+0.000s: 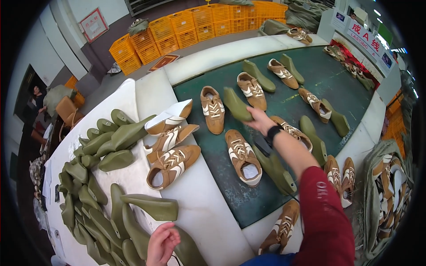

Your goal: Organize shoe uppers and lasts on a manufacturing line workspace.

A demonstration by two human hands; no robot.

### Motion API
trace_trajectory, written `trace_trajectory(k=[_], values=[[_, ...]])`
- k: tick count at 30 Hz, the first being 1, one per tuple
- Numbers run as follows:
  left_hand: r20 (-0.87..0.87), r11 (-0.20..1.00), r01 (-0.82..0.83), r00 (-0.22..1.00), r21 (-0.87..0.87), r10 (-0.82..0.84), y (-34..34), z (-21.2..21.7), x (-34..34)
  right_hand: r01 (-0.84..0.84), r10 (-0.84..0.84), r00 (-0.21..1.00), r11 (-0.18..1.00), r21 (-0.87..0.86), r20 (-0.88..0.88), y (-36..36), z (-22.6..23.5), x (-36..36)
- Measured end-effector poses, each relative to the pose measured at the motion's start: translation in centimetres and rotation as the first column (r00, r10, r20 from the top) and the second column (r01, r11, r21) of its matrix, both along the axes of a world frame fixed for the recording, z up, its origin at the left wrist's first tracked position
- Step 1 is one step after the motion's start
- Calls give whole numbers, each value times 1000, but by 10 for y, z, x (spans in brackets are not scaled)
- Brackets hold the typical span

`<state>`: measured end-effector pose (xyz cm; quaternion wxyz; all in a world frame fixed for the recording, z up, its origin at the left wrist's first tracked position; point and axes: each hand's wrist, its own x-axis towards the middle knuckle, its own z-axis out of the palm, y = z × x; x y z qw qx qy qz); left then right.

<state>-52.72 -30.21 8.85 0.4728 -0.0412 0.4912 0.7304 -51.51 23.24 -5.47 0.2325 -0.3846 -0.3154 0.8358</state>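
Observation:
My right hand (259,120), reaching over the green conveyor belt (208,164), grips the heel end of an olive-green shoe last (237,104). That last lies between a brown-and-white sneaker (212,111) and another sneaker (251,91). Below it, a laced sneaker (243,157) sits beside a green last (275,170), partly covered by my forearm. At the lower edge my left hand (163,243) is empty, its fingers loosely curled and apart. Close to it are a single last (153,206) and a large heap of green lasts (95,217) on the white table.
Sneakers (173,166) are stacked on the white ledge (199,206) left of the belt. More sneaker-and-last pairs stand farther along. A sack of sneakers (386,195) is at the right. Orange crates (177,31) line the back wall. A person (39,98) sits far left.

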Motion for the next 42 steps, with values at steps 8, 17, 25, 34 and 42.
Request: trace_trajectory(k=[8, 17, 25, 34, 42], values=[[50, 984, -106, 994, 144, 100, -42, -4, 29, -161, 159, 978, 987, -5, -136, -22, -4, -19], [-443, 937, -160, 897, -311, 6, -91, -36, 75, -881, 677, 467, 306, 360, 569, -161, 116, 157], [-815, 724, -378, 322, -577, -481, -107, -94, 155, -827, 594, 286, -243, 507, 752, -260, 162, 287], [-779, 850, -382, 624, -362, -52, -87, -129, 165, -729, 612, 396, -244, 640, 685, -352, 152, 368], [-578, 828, 112, 664, -549, -474, -90, -102, 185, -624, 622, 359, -395, 674, 696, -406, 126, 307]])
